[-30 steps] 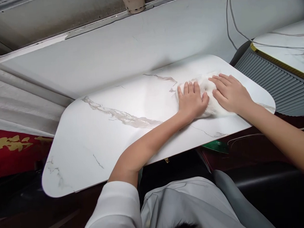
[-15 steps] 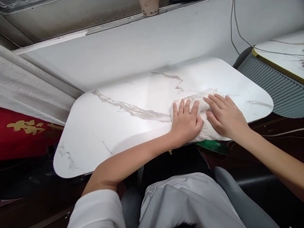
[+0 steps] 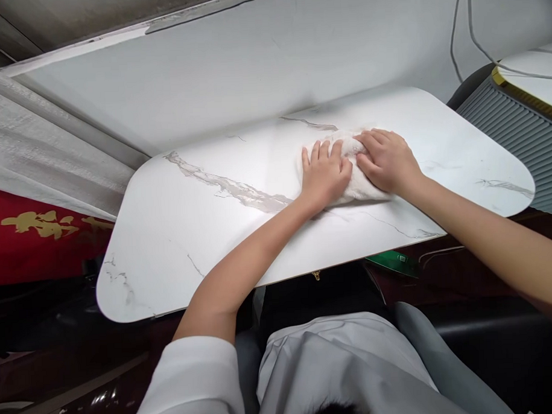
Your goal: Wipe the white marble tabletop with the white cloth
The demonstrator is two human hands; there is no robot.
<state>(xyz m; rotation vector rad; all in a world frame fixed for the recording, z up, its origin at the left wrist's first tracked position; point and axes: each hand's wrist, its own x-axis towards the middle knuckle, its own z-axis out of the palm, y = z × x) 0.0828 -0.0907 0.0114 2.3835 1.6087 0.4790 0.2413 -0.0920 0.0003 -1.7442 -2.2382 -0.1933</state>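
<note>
A fluffy white cloth (image 3: pixel 359 183) lies bunched on the white marble-patterned tabletop (image 3: pixel 232 251), right of its middle. My left hand (image 3: pixel 324 174) presses on the cloth's left part, palm down, with its fingers spread. On the right part of the cloth, the fingers of my right hand (image 3: pixel 386 159) are bent and close together, gripping the fabric. Some of the cloth is hidden beneath both hands.
A pale wall panel (image 3: pixel 199 83) runs along the table's far edge. To the left hang a light curtain (image 3: pixel 47 136) and a red cloth with gold lettering (image 3: pixel 37 251). Grey cables (image 3: pixel 473 31) dangle near a ribbed grey cabinet (image 3: pixel 513 126). Something green (image 3: pixel 393 263) shows below the near edge.
Both hands have pushed the cloth away from the table's near edge, toward the wall. My right hand's fingers are more bent now. The view has shifted, and the cup on the ledge is out of sight.
</note>
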